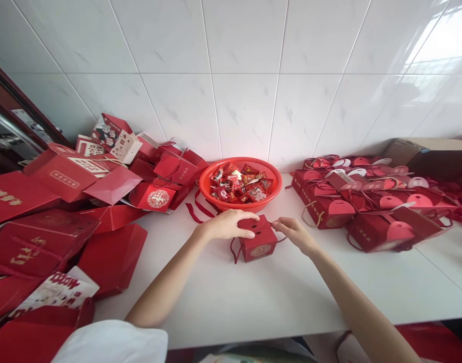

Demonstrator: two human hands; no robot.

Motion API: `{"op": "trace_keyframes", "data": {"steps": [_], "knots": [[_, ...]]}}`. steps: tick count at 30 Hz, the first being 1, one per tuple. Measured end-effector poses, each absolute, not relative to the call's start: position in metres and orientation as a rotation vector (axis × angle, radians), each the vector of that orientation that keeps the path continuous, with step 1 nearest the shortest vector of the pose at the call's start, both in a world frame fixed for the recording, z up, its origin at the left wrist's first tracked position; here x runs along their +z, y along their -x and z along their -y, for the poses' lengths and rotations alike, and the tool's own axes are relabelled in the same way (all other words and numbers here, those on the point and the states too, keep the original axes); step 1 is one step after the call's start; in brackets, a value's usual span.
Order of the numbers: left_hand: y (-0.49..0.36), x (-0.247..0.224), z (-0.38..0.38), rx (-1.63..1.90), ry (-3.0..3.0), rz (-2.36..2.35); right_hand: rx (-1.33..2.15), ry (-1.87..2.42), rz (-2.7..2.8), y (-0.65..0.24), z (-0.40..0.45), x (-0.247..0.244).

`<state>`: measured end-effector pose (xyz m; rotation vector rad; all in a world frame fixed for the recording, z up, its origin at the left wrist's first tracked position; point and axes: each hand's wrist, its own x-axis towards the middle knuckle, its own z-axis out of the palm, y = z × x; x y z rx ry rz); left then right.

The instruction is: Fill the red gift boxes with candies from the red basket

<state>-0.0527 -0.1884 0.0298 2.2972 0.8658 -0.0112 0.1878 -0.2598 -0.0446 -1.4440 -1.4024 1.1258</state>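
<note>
A small red box (pixel 262 242) with a round gold emblem on its front stands on the white table, dark red cords hanging at both its sides. My left hand (pixel 231 225) rests over the box's top left part, its fingers apart and touching the lid. At the box's right side, my right hand (pixel 293 233) pinches the dark red cord near the top edge. Right behind the box is a red plastic basket (pixel 278 187) holding many wrapped candies (pixel 240 182).
Red boxes and folded cartons (pixel 113 257) are heaped on the left. Rows of closed red boxes (pixel 331 212) stand on the right, with a brown carton (pixel 416 146) behind them. A red ribbon (pixel 195 212) lies left of the basket. White tiles (pixel 242 111) rise behind the table.
</note>
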Motion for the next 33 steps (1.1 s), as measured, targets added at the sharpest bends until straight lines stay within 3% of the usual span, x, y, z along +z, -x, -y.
{"op": "trace_keyframes", "data": {"steps": [7,13,19,24,33], "knots": [[0.054,0.023,0.199,-0.001,-2.307,-0.930,1.384,1.045,1.141,-0.181,0.272,-0.003],[0.047,0.033,0.207,0.256,-2.183,-0.994,1.357,0.982,1.281,-0.163,0.274,0.027],[0.041,0.082,0.210,0.586,-1.790,-0.913,1.251,1.081,1.395,-0.159,0.268,0.046],[0.027,0.118,0.217,0.644,-1.715,-0.694,1.081,1.100,1.458,-0.162,0.266,0.067],[-0.009,0.130,0.216,0.728,-1.955,-0.584,0.641,1.214,1.385,-0.167,0.265,0.077]]}}
